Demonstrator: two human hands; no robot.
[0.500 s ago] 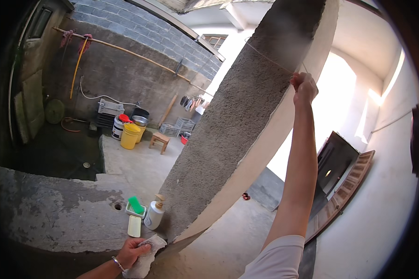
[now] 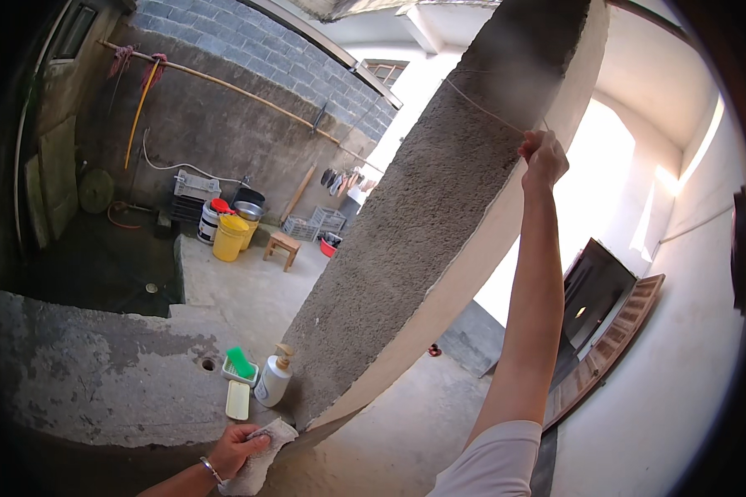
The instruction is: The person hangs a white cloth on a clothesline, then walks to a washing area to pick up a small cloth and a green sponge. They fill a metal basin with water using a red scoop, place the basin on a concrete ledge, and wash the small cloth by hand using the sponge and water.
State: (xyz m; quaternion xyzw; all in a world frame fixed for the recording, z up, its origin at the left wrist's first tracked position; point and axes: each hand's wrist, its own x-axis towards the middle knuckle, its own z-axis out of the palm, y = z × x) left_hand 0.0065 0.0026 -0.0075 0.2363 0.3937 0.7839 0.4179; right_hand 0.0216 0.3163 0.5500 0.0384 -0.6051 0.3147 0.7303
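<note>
My right hand (image 2: pixel 544 159) is raised high against the edge of a rough grey pillar (image 2: pixel 406 232). Its fingers are pinched on a thin cord (image 2: pixel 479 106), which runs across the pillar's face near the top. Low at the front, my left hand (image 2: pixel 234 450) grips a crumpled whitish cloth (image 2: pixel 261 465) beside the pillar's foot. Just beyond the cloth stand a white pump bottle (image 2: pixel 273 383), a pale soap dish (image 2: pixel 237 402) and a small white basket (image 2: pixel 252 378) with a green sponge (image 2: pixel 240 362) in it.
The concrete ledge (image 2: pixel 116 389) has a round hole near the basket. Farther off are yellow buckets (image 2: pixel 230 240), a wooden stool (image 2: pixel 283 244) and grey crates (image 2: pixel 298 229). A bamboo pole (image 2: pixel 232 89) spans the back wall. To the right is a wooden-framed opening (image 2: pixel 609 344).
The view has shifted slightly. Both hands keep their hold on the cord and the cloth, in nearly the same places.
</note>
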